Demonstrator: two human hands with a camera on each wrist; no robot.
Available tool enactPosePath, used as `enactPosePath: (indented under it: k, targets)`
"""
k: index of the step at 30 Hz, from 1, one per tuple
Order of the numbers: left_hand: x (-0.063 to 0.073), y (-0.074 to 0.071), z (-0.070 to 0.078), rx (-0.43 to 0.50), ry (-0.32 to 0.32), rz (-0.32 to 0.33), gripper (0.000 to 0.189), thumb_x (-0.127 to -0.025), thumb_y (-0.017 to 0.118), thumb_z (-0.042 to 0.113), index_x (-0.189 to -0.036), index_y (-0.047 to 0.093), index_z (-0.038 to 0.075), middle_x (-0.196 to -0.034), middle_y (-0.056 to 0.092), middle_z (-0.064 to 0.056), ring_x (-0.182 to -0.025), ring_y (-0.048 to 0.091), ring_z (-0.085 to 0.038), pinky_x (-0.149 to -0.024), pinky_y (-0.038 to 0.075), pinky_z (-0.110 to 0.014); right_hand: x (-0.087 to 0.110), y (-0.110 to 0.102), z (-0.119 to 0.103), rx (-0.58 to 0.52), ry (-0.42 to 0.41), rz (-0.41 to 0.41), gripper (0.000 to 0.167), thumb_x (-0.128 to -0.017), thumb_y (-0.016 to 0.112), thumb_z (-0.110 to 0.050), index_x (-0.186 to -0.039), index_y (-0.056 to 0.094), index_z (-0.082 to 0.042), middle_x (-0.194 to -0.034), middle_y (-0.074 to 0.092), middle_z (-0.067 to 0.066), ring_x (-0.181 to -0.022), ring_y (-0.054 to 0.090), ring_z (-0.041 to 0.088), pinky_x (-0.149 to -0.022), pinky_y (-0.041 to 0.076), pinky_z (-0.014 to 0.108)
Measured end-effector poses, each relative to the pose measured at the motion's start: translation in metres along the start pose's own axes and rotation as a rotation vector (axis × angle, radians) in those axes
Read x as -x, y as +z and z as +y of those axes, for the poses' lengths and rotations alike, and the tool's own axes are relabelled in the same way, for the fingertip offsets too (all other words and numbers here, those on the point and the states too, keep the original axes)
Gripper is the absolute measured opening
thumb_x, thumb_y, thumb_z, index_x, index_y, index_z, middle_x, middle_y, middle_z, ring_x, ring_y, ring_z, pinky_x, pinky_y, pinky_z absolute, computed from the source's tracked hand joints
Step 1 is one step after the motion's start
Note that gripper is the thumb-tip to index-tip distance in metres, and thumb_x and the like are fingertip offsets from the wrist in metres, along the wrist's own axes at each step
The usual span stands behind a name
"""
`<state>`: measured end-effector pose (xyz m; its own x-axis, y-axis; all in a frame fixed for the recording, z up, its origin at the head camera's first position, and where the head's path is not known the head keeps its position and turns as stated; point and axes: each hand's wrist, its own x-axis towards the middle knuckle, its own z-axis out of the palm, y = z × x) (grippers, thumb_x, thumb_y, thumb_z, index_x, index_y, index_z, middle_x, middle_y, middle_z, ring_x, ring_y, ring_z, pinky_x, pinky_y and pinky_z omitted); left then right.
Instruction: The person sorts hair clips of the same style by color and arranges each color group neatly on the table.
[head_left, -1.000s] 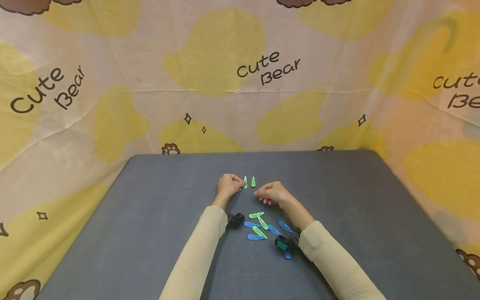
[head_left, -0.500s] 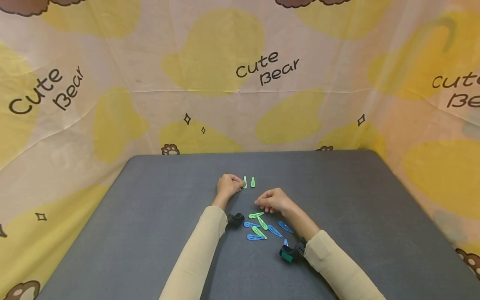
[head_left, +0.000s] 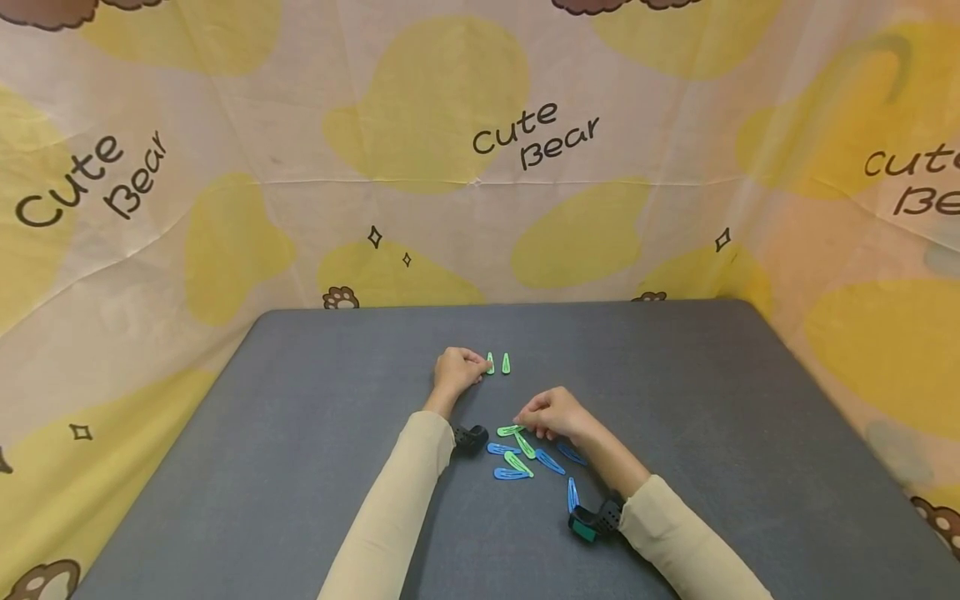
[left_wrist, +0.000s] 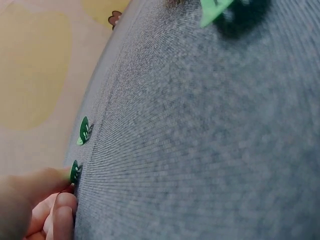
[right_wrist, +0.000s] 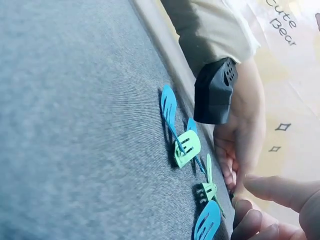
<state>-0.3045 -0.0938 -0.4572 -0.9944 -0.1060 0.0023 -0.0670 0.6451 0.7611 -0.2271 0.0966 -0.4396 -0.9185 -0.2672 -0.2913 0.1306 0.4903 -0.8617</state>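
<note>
My left hand (head_left: 457,369) is at the far part of the table, thumb and finger pinching the edge of a green snap hair clip (head_left: 491,364). A second green hair clip (head_left: 506,363) lies just right of it, roughly parallel. Nearer, my right hand (head_left: 558,412) hovers over a loose group of clips, its fingertips just above a green hair clip (head_left: 507,432). In the right wrist view a gap shows between my right thumb (right_wrist: 270,190) and fingers, with nothing held. Two more green clips (head_left: 525,447) lie close by.
Several blue hair clips (head_left: 550,462) lie among and around the green ones on the grey table (head_left: 300,467). One blue clip (head_left: 572,492) lies beside the right wrist camera (head_left: 592,521). A patterned cloth (head_left: 420,108) hangs behind the table's far edge.
My right hand has drawn back toward me, from near the two far clips to above the nearer group. The left hand has stayed at its clip.
</note>
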Motion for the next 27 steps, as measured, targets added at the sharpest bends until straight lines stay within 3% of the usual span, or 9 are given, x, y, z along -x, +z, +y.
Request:
enactPosePath:
  k: [7,27]
  targets:
    - [0.0,0.0,0.002,-0.009,-0.005,0.006,0.02,-0.082,0.074,0.026,-0.078,0.075,0.007,-0.059,0.068,-0.002,-0.048,0.053,-0.004,-0.06,0.037,-0.02,0.008,-0.001,0.0,0.064,-0.043,0.027,0.014,-0.081,0.073,-0.012,-0.077,0.073,0.002,-0.055,0.054,-0.005,-0.046,0.047,0.007,-0.046,0.036,0.021]
    - [0.002,0.0,0.005,-0.025,-0.037,0.01,0.02,-0.081,0.074,0.027,-0.076,0.076,0.008,-0.057,0.068,-0.001,-0.05,0.054,-0.006,-0.06,0.037,-0.02,0.016,0.009,-0.002,0.224,-0.022,0.115,0.012,-0.067,0.083,-0.007,-0.069,0.072,-0.004,-0.058,0.059,-0.005,-0.047,0.047,0.007,-0.049,0.037,0.021]
